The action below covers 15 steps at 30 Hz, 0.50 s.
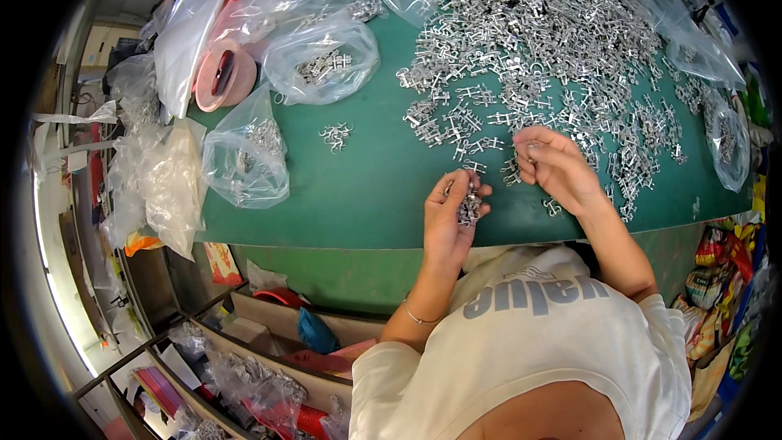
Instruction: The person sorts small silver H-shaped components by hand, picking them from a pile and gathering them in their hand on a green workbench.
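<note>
My left hand (442,224) is closed around a cluster of small silvery metal parts (469,209), held just above the table's near edge. To its right, my right hand (564,173) hovers at the near side of a large loose heap of the same metal parts (554,24). Its fingers are curled in toward the thumb; whatever they pinch is too small to make out. A few parts lie under and between the hands, and one loose part (551,208) sits below the right wrist. Off to the left, a small separate cluster (336,137) rests on the green table (350,195).
Clear plastic bags with metal parts, one here (322,65) and another nearer (248,155), line the table's left side beside a pink container (226,77). More bags (727,138) lie at the right edge. Below left, a compartmented drawer (277,334) holds bagged parts.
</note>
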Tool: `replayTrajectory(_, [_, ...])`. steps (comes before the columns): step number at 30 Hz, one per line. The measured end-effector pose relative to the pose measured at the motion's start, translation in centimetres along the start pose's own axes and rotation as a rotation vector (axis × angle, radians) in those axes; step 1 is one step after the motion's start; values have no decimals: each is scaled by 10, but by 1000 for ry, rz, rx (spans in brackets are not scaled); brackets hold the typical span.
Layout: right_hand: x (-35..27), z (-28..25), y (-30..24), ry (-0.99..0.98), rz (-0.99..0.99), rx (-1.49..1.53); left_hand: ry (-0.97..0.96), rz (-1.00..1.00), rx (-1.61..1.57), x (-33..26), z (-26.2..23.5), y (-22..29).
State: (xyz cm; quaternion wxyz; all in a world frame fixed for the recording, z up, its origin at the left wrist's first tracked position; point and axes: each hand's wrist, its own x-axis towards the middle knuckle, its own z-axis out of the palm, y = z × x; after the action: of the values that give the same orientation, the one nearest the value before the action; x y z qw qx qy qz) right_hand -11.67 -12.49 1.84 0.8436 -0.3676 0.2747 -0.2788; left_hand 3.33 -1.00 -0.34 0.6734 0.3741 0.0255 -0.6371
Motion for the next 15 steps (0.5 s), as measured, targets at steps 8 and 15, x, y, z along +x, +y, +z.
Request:
replayTrajectory(8, [76, 37, 27, -2, -579, -1584, 119, 54, -241, 1, -9, 17])
replayTrajectory(15, [50, 32, 18, -126, -454, -1621, 119, 170, -142, 3, -29, 29])
